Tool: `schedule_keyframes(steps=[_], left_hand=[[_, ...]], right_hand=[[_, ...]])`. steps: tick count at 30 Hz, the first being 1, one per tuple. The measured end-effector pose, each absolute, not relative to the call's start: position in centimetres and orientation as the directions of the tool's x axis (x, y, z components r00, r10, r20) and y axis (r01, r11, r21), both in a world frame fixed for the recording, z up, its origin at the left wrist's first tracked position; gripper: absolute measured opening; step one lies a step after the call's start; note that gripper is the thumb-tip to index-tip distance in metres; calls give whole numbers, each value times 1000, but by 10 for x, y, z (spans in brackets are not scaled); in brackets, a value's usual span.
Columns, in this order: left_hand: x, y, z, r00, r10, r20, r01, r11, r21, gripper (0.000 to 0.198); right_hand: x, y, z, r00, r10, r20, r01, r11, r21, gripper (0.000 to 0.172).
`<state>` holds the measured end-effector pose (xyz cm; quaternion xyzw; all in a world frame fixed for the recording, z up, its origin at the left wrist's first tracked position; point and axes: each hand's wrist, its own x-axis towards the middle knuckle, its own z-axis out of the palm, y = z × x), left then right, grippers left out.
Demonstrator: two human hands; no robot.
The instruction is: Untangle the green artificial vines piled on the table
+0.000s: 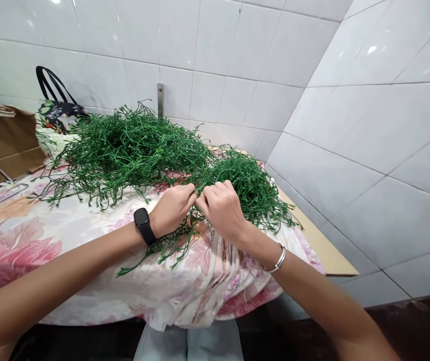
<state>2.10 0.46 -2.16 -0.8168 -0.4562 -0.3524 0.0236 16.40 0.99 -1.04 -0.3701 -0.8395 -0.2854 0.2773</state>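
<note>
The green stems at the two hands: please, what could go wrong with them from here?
The green stems at the left hand and right hand are thin, so a hard pull might bend or snap one. The larger pile and smaller pile look tangled, so tugging may drag other stems along. The floral cloth hangs in loose folds, so it could slip if pulled.

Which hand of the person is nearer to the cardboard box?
Left. The left hand is to the right of the cardboard box; the right hand is farther right, just past the left hand.
</note>
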Motion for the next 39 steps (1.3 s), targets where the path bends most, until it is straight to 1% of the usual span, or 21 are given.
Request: schedule_keyframes(steps=[9, 17, 22, 25, 28, 33, 35, 37, 39], left_hand=[[23, 4, -25, 314, 719, 620, 765, -578, 283, 24], [23, 6, -26, 314, 729, 609, 785, -560, 265, 25], [24, 6, -26, 287, 745, 602, 781, -546, 303, 25], [23, 6, -23, 282, 748, 602, 755, -559, 341, 25], [19, 7, -18, 263, 746, 612, 701, -584, 410, 21], [14, 10, -16, 176, 780, 601, 539, -587, 604, 17], [14, 12, -16, 162, 814, 558, 407, -570, 713, 16], [14, 13, -16, 156, 862, 483, 219, -507, 834, 15], [14, 14, -16, 169, 894, 416, 61, -431, 901, 18]], right_hand=[[162, 10, -13, -580, 513, 632, 780, 573, 252, 26], [161, 11, -15, -586, 481, 652, 781, 549, 296, 27], [161, 12, -16, -577, 487, 656, 788, 542, 290, 29], [163, 14, -13, -581, 461, 671, 778, 556, 292, 30], [166, 17, -7, -587, 436, 682, 753, 603, 263, 30], [169, 18, -3, -601, 429, 674, 735, 627, 258, 30], [169, 19, -3, -608, 439, 662, 735, 626, 261, 30], [171, 20, -3, -604, 449, 658, 736, 631, 246, 30], [172, 22, -2, -592, 455, 665, 729, 654, 201, 29]])
